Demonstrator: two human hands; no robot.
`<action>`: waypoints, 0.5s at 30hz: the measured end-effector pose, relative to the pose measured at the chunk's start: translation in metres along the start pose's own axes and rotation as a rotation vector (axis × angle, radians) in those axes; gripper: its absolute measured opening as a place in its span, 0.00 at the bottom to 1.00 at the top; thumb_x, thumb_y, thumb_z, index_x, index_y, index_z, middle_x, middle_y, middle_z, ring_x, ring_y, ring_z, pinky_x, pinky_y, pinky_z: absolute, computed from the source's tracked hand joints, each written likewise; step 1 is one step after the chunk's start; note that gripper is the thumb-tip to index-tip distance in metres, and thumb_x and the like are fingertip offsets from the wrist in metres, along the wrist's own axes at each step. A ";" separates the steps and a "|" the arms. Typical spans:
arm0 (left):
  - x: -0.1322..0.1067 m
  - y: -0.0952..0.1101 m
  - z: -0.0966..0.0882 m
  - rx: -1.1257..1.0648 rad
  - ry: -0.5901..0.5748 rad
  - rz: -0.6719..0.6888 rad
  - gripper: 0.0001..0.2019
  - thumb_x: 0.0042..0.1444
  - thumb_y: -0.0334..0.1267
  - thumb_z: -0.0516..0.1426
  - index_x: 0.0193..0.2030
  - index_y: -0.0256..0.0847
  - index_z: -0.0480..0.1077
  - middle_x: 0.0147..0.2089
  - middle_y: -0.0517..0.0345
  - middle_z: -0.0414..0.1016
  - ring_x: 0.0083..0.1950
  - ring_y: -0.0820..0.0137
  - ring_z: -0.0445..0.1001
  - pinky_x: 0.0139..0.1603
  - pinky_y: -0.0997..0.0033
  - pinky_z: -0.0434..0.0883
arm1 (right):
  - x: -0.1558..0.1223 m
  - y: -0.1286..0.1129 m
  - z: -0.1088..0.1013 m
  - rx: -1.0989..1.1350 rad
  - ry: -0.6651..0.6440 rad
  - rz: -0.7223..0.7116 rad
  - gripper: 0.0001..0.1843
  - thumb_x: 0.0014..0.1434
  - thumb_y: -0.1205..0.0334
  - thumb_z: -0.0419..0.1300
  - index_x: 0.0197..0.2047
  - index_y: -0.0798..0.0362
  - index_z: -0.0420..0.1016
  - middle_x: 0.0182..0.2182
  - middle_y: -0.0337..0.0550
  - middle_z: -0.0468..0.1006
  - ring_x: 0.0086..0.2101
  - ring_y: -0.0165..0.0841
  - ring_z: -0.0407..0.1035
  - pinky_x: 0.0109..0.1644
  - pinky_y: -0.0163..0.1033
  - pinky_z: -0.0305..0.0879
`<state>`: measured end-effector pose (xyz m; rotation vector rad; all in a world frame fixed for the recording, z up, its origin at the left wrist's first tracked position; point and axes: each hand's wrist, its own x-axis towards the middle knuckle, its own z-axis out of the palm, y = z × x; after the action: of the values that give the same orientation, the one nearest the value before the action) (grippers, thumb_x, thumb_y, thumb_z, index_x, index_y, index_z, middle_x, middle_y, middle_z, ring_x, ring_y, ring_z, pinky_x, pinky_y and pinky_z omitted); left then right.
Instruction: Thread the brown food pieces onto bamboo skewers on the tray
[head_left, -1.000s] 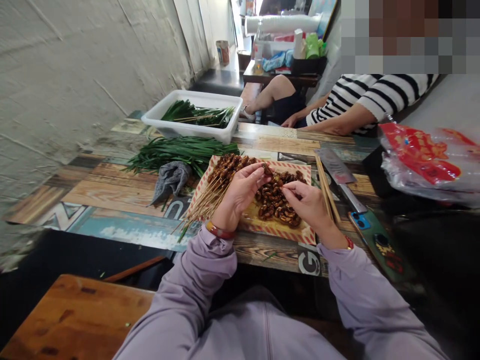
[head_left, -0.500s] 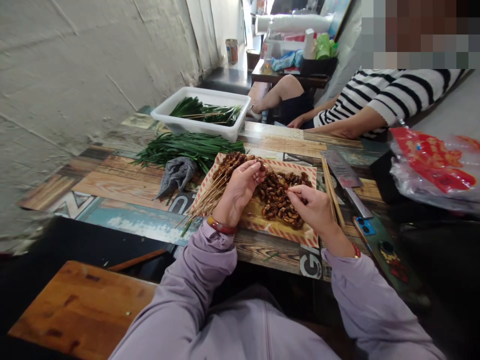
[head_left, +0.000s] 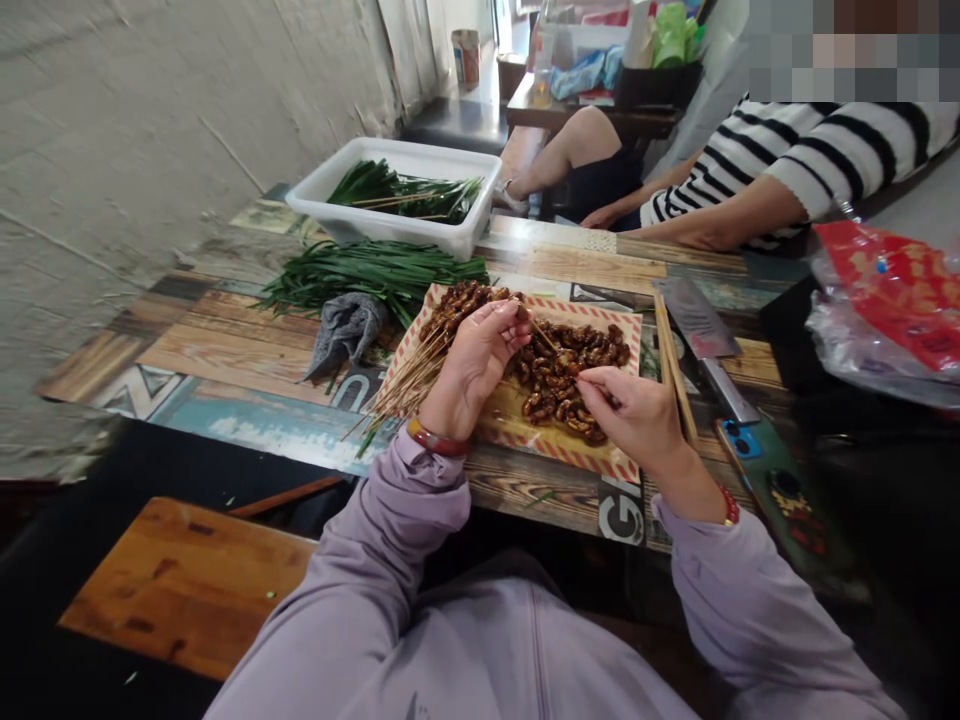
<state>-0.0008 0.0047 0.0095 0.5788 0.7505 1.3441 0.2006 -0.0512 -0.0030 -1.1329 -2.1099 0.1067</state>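
Note:
My left hand is raised over the paper-lined tray, its fingertips pinching a dark brown pupa. From there a thin bamboo skewer slants down toward my right hand, whose thumb and forefinger are closed on what looks like its lower part. Under the hands lies a heap of glossy brown pupae, probably silkworm pupae. Left of the heap, partly hidden by my left hand, are loaded skewers, their bare sticks fanned toward me.
Green chives and a grey cloth lie at the left, before a white tub of skewered greens. At the right are bare skewers, a cleaver and a phone. A person in a striped top sits across.
The view has tilted down slightly, so things across the table sit higher. Both hands keep their pinch in nearly the same place, and more of the skewer between them shows.

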 end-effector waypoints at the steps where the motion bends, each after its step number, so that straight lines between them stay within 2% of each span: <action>1: 0.000 0.000 0.000 -0.003 0.000 0.003 0.10 0.47 0.37 0.67 0.32 0.38 0.71 0.31 0.60 0.77 0.30 0.78 0.74 0.36 0.78 0.71 | 0.000 0.000 0.000 -0.001 -0.003 0.001 0.09 0.64 0.62 0.55 0.38 0.50 0.77 0.33 0.40 0.83 0.31 0.31 0.77 0.34 0.33 0.67; 9: 0.001 0.000 0.000 -0.013 0.023 -0.008 0.10 0.47 0.37 0.66 0.31 0.38 0.70 0.31 0.59 0.78 0.30 0.78 0.74 0.36 0.78 0.71 | 0.000 -0.001 -0.001 -0.019 -0.025 0.028 0.10 0.64 0.61 0.54 0.38 0.49 0.78 0.34 0.39 0.83 0.31 0.31 0.78 0.34 0.34 0.67; 15: 0.001 -0.001 -0.001 -0.017 0.011 -0.009 0.09 0.47 0.37 0.66 0.31 0.38 0.71 0.32 0.59 0.78 0.30 0.78 0.73 0.37 0.77 0.70 | -0.001 0.000 0.000 -0.018 -0.011 -0.002 0.09 0.64 0.63 0.55 0.38 0.50 0.78 0.33 0.39 0.83 0.31 0.30 0.78 0.34 0.33 0.67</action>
<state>-0.0013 0.0054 0.0082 0.5541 0.7489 1.3457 0.2007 -0.0517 -0.0033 -1.1429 -2.1255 0.0932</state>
